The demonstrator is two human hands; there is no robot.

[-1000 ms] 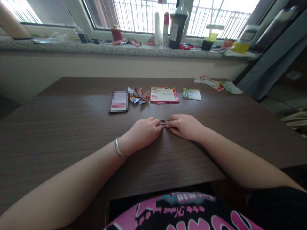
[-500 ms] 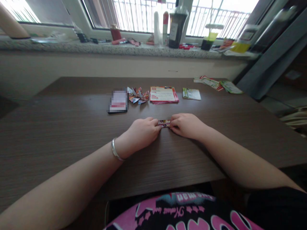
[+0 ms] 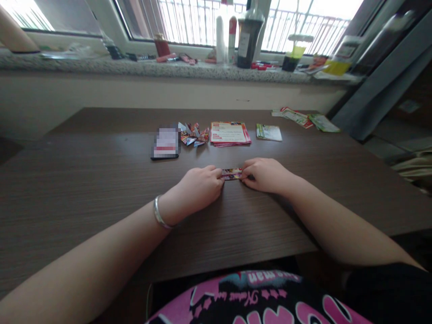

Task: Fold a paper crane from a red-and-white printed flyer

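Note:
A small strip of folded printed paper (image 3: 231,174) lies at the middle of the table, with a crease running along its length. My left hand (image 3: 204,185) is closed on its left end, the fingertips pressed together there. At the right end, my right hand (image 3: 265,173) pinches the paper between thumb and fingers. Both ends of the strip are hidden under my fingers. Beyond my hands lie several folded paper pieces (image 3: 195,135) in a cluster and a stack of printed sheets (image 3: 230,133) with red edges.
A dark flat device (image 3: 165,144) with a blurred screen lies left of the folded pieces. A smaller pile of green-and-white papers (image 3: 269,132) sits to the right, with loose paper strips (image 3: 297,118) at the back right. Bottles (image 3: 249,42) stand along the windowsill (image 3: 189,69).
My right hand has shifted slightly right and away from me along the strip, so more of the folded paper shows between my hands. My left hand stays almost in place.

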